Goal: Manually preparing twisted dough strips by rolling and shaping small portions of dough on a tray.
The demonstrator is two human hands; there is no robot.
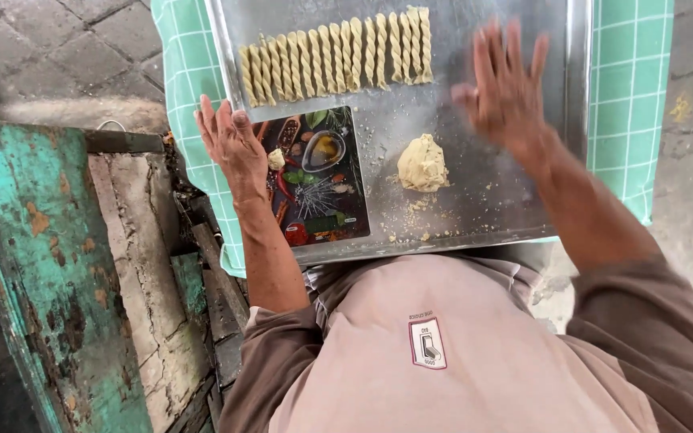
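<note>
At the far left stands one worn wooden frame [50,273] with peeling turquoise paint, beside a cracked grey slab. Next comes one green checked cloth [631,96], which lies under one metal tray [483,208] and shows on both sides of it.

The left hand [233,148] rests at the tray's left edge, palm down, fingers loosely spread and pointing away from the body. It grips nothing; one small piece of dough [276,159] lies just beside its thumb side, touching or nearly touching the hand. Under and right of that hand lies one dark cutting board [318,188] printed with spices and peppers, set in the near left part of the tray.

Along the far side of the tray runs one row of twisted dough sticks [334,56], laid side by side and touching; I count about nineteen, though the ones at the left end overlap and are hard to separate.

Right of the board, on the bare metal, sits one lump of pale dough [422,163], with crumbs scattered around and in front of it.

Farthest right, the right hand [507,92] is flat and wide open over the tray, fingers spread, blurred. It holds nothing that can be seen, and is clear of the lump and just right of the row of sticks.
</note>
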